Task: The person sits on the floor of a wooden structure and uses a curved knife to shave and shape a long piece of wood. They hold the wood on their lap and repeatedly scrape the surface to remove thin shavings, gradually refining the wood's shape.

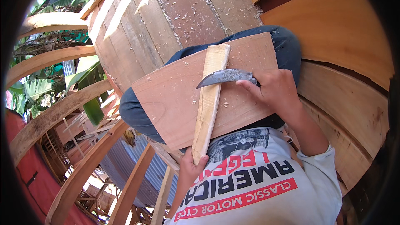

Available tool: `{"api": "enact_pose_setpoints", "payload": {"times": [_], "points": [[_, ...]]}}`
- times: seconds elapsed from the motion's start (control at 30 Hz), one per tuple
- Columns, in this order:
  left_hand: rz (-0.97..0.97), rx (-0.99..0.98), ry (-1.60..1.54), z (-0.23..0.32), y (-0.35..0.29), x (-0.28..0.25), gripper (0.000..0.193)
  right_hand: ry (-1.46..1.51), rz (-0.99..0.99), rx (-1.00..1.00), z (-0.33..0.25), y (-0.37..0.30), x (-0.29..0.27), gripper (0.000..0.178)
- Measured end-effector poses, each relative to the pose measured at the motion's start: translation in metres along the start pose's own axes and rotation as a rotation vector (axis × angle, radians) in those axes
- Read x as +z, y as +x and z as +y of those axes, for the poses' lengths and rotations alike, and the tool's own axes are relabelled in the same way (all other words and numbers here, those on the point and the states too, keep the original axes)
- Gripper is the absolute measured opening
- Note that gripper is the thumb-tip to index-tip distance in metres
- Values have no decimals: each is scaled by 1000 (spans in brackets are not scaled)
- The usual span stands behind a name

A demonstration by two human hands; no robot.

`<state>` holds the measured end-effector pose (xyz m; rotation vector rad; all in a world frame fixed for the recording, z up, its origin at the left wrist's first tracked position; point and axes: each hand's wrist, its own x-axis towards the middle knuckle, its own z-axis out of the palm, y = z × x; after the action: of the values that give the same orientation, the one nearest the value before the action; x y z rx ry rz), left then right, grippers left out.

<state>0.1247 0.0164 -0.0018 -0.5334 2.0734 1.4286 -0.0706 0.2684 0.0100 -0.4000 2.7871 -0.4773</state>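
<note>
A pale strip of wood (209, 104) lies lengthwise over a thin reddish-brown board (166, 96) that rests across my lap. My left hand (193, 163) is closed around the strip's near end, against my shirt. In my right hand (275, 87) is a curved knife (227, 76) with a dark, worn blade; its handle is hidden inside my fist. The blade crosses over the upper part of the strip, its tip pointing left. Whether the edge touches the wood I cannot tell. A few small shavings dot the board.
I sit cross-legged on a plank floor (175, 12) scattered with wood shavings. Curved wooden ribs (54, 104) rise on the left, with gaps between them showing leaves and corrugated metal sheet (137, 166) beyond. Wide orange-brown planks (333, 29) form a wall close on the right.
</note>
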Motion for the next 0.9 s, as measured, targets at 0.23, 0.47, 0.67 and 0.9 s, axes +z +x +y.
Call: {"api": "enact_pose_setpoints", "payload": {"times": [0.23,0.47,0.67,0.9], "points": [[32,23,-53,1,-3,4,42,-101,190,296,51,19,-23,57],[17,48,-42,-1,-1,6,41,32,-36,-39,-2,-11,-1,56],[60,16,-16,7,-3,6,41,-42,138,118,22,12,-2,57],[34,17,-27,-3,-7,6,42,12,32,127,27,-6,-20,59]]}}
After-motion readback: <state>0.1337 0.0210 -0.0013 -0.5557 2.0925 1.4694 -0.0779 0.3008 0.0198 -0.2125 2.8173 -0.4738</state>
